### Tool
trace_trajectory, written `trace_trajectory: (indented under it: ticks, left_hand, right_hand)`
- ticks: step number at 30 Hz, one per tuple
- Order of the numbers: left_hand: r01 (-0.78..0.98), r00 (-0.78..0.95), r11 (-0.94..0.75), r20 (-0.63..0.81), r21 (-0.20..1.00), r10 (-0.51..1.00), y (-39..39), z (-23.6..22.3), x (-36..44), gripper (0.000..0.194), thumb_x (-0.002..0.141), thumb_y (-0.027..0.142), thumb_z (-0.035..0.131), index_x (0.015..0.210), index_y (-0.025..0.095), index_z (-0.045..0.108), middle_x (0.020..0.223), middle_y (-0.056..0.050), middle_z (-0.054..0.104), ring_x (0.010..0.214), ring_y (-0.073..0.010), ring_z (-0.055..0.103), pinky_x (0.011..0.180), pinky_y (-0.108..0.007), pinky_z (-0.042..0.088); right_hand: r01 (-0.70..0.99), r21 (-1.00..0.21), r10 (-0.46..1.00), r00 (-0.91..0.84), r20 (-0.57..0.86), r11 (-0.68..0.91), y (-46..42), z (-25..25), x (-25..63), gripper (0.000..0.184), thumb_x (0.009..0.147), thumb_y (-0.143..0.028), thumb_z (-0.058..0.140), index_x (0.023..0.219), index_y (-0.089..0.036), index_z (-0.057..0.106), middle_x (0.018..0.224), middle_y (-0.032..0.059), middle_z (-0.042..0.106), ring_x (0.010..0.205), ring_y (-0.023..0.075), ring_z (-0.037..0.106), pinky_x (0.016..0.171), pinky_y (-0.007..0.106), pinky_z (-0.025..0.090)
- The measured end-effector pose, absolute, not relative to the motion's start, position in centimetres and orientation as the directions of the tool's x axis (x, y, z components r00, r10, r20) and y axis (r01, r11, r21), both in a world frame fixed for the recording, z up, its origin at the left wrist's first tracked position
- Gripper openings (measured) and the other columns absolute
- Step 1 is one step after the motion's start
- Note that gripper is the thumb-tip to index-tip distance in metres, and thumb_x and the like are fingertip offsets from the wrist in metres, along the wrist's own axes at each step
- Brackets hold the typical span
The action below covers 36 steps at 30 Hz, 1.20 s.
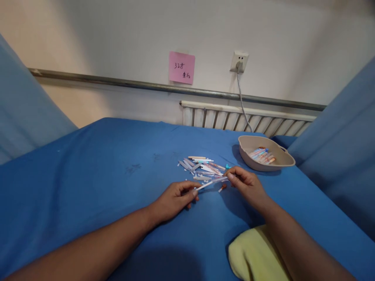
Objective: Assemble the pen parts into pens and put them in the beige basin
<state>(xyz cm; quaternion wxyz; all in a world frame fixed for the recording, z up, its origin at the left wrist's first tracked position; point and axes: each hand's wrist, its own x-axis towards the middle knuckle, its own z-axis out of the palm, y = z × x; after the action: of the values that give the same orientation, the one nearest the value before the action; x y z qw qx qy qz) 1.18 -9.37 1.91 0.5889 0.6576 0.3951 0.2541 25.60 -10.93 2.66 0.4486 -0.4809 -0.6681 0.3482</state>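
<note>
Between finger and thumb, my left hand [177,198] grips one end of a white pen refill [204,185]. My right hand [247,184] pinches the far end of a clear pen barrel [219,180]. Refill and barrel lie in one slanted line, the refill's upper end at or inside the barrel's opening; how deep it sits I cannot tell. Just behind them is a loose pile of pen parts [205,167], with clear barrels, white refills and small pieces. A small brown-and-white piece [222,188] lies on the cloth below my right fingers.
A beige basket [263,167] holding several pens [262,155] stands at the right on the blue cloth [102,168]. Yellow fabric [254,253] lies under my right forearm. Behind are a radiator [225,117], a metal rail [131,82] and a plugged cord [240,93]. Curtains [345,128] hang at both sides.
</note>
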Motion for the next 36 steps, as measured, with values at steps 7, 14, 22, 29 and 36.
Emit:
trace_trajectory:
  ticks: [7,14,22,29,36]
  left_hand:
    - [0.272,0.565,-0.07,-0.101,0.96,0.819,-10.0,2.1,1.4,0.033,0.08,0.031,0.057,0.11,0.018,0.063,0.079,-0.002,0.063,0.061,-0.0106,0.053,0.053,-0.02,0.044]
    - [0.263,0.531,-0.076,-0.079,0.962,0.844,-10.1,1.7,1.6,0.023,0.077,0.03,0.062,0.094,0.015,0.061,0.068,0.002,0.059,0.053,-0.0079,0.05,0.053,-0.02,0.044]
    - [0.289,0.524,-0.084,-0.084,0.954,0.847,-10.0,1.8,1.5,0.022,0.077,0.032,0.062,0.091,0.015,0.064,0.069,0.002,0.06,0.054,-0.0084,0.053,0.053,-0.02,0.045]
    - [0.236,0.569,-0.045,-0.101,0.971,0.816,-10.3,1.7,1.6,0.025,0.08,0.033,0.059,0.095,0.014,0.063,0.079,-0.003,0.066,0.054,-0.009,0.055,0.054,-0.022,0.047]
    - [0.328,0.624,-0.257,-0.005,0.909,0.781,-10.5,2.5,1.2,0.023,0.083,0.03,0.055,0.1,0.018,0.067,0.08,-0.001,0.065,0.062,-0.01,0.056,0.061,-0.021,0.045]
  right_hand:
    - [0.473,-0.775,0.906,-0.278,0.32,0.419,-11.5,2.4,24.9,0.016,0.087,-0.031,0.05,0.082,-0.021,0.062,0.077,0.0013,0.061,0.072,0.0157,0.056,0.067,0.027,0.041]
    - [0.488,-0.727,0.865,-0.397,0.308,0.483,-12.4,2.0,23.3,0.013,0.089,-0.025,0.049,0.09,-0.021,0.061,0.08,0.0001,0.065,0.072,0.0134,0.057,0.067,0.024,0.04]
    - [0.515,-0.713,0.869,-0.399,0.292,0.476,-12.7,1.9,22.9,0.009,0.089,-0.023,0.048,0.094,-0.02,0.055,0.082,0.0005,0.062,0.072,0.0127,0.055,0.066,0.023,0.04]
    - [0.583,-0.585,0.823,-0.458,0.336,0.563,-12.7,1.7,23.1,0.008,0.089,-0.023,0.048,0.092,-0.02,0.055,0.081,0.0018,0.06,0.072,0.0135,0.054,0.065,0.024,0.038]
    - [0.573,-0.696,0.883,-0.427,0.197,0.433,-12.7,1.4,22.8,0.019,0.09,-0.034,0.048,0.083,-0.02,0.058,0.066,-0.002,0.057,0.059,0.0117,0.051,0.055,0.022,0.036]
